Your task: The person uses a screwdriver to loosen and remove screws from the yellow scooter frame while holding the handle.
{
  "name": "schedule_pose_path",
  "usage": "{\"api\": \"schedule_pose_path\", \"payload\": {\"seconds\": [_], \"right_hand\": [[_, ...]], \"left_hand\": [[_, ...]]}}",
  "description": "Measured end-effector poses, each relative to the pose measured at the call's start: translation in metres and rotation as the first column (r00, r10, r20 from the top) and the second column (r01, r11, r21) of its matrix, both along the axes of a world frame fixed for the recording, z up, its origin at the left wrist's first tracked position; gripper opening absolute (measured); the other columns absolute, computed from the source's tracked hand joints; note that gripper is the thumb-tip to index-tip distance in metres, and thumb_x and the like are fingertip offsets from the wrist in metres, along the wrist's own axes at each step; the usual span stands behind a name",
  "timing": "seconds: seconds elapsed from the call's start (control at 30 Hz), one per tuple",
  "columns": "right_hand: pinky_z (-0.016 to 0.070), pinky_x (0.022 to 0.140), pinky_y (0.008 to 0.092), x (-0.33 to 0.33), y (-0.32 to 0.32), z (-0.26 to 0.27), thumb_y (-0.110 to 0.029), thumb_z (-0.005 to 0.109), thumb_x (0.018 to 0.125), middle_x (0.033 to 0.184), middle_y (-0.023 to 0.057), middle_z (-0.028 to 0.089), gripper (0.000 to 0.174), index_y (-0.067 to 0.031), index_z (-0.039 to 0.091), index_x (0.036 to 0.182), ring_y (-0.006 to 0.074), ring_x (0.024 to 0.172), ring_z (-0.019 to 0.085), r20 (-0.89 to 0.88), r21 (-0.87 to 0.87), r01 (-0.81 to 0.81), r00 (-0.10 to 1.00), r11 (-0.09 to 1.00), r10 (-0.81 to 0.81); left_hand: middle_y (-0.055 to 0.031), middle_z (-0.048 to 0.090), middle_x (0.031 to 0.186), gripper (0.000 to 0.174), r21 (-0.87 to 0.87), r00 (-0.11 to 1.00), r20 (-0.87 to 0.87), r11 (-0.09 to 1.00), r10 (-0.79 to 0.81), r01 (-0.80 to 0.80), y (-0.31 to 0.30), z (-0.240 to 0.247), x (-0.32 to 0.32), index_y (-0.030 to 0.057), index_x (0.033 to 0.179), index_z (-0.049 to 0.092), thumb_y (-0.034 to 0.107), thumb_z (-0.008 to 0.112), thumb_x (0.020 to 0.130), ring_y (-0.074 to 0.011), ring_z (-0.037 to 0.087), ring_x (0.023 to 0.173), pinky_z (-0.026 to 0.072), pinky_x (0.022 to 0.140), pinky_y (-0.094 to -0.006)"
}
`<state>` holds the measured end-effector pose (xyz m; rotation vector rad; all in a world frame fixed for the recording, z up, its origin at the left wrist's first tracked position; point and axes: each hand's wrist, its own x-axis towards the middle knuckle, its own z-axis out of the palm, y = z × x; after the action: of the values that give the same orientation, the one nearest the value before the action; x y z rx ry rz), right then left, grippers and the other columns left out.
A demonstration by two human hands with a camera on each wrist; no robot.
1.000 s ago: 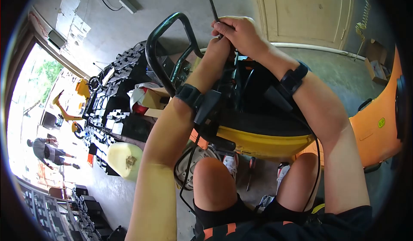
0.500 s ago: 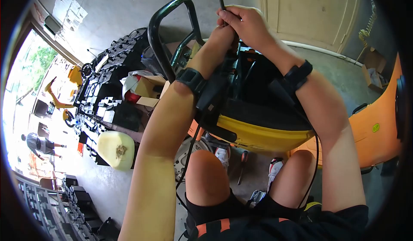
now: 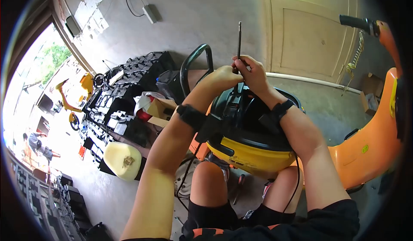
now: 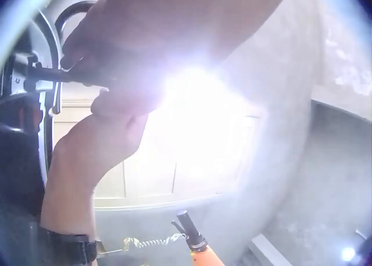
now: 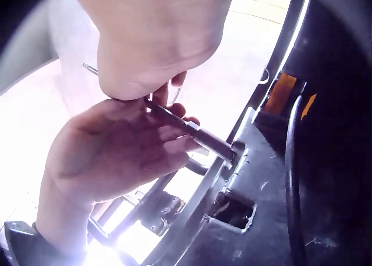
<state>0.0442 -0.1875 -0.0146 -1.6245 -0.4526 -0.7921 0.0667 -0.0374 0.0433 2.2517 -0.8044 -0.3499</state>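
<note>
A long, thin dark rod (image 3: pixel 239 39) stands nearly upright between both hands in the head view. My right hand (image 3: pixel 254 75) pinches it partway up, thumb against it. Just below, my left hand (image 3: pixel 223 79) curls its fingers round the lower shaft, as the right wrist view shows. There, a thick socket end (image 5: pixel 214 143) of the rod meets the black frame (image 5: pixel 256 155) beside a square hole. That frame belongs to a yellow-and-black scooter body (image 3: pixel 254 157) in front of my knees. Glare washes out much of the left wrist view.
A dark tubular bar (image 3: pixel 186 71) rises left of my hands. Further left are a pale yellow seat (image 3: pixel 122 160), an opened cardboard box (image 3: pixel 161 110) and stacked black parts (image 3: pixel 124 90). An orange scooter (image 3: pixel 361 148) stands at right. A screwdriver (image 3: pixel 239 187) lies between my feet.
The head view has tilted up, so hands and scooter body appear lower and the rod's upper tip now shows. The rod looks more upright. Both hands keep their hold on it.
</note>
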Motion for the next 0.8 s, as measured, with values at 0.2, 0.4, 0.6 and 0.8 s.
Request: {"api": "schedule_pose_path", "payload": {"seconds": [0.2, 0.4, 0.6, 0.8], "right_hand": [[0.0505, 0.075, 0.0250, 0.004, 0.001, -0.003, -0.015, 0.062, 0.098, 0.089, 0.0074, 0.072, 0.020, 0.0005, 0.065, 0.111, 0.0095, 0.082, 0.065, -0.097, 0.049, -0.103, 0.989, 0.993, 0.108], [0.0508, 0.078, 0.0275, 0.003, 0.000, -0.006, -0.011, 0.064, 0.096, 0.090, 0.0063, 0.070, 0.019, 0.0013, 0.063, 0.110, 0.0114, 0.084, 0.063, -0.287, -0.095, -0.252, 0.933, 0.963, 0.216], [0.0511, 0.077, 0.0279, 0.008, 0.001, -0.006, -0.017, 0.062, 0.098, 0.083, 0.0051, 0.069, 0.019, 0.0017, 0.066, 0.097, 0.0109, 0.080, 0.063, -0.327, -0.187, -0.205, 0.935, 0.961, 0.136], [0.0509, 0.078, 0.0274, 0.011, 0.003, -0.004, -0.022, 0.059, 0.101, 0.088, 0.0059, 0.070, 0.025, 0.0029, 0.066, 0.102, 0.0116, 0.080, 0.063, -0.336, -0.129, -0.266, 0.918, 0.955, 0.210]], "left_hand": [[-0.0099, 0.068, 0.089, 0.021, -0.915, 0.959, 0.060, 0.400, 0.276, -0.058, 0.043, 0.047, -0.084, -0.0022, 0.101, 0.066, 0.011, 0.051, 0.096, -0.0134, 0.064, 0.081, 0.0482, 0.069, -0.0262], [-0.0044, 0.063, 0.086, 0.018, -0.962, 0.576, -0.240, -0.111, 0.782, -0.251, 0.087, -0.047, -0.068, 0.0012, 0.089, 0.062, 0.010, 0.048, 0.095, -0.0113, 0.056, 0.079, 0.0434, 0.073, -0.0260], [-0.0117, 0.066, 0.110, 0.043, -0.921, 0.927, -0.341, 0.140, 0.157, -0.362, 0.106, -0.087, -0.027, -0.0029, 0.119, 0.059, 0.034, 0.046, 0.103, -0.0217, 0.063, 0.103, 0.0476, 0.095, -0.0330], [-0.0080, 0.063, 0.123, 0.047, -0.935, 0.967, -0.193, 0.266, 0.168, -0.233, 0.102, -0.104, -0.034, 0.0066, 0.130, 0.058, 0.042, 0.044, 0.103, -0.0145, 0.056, 0.116, 0.0444, 0.087, -0.0223]]}}
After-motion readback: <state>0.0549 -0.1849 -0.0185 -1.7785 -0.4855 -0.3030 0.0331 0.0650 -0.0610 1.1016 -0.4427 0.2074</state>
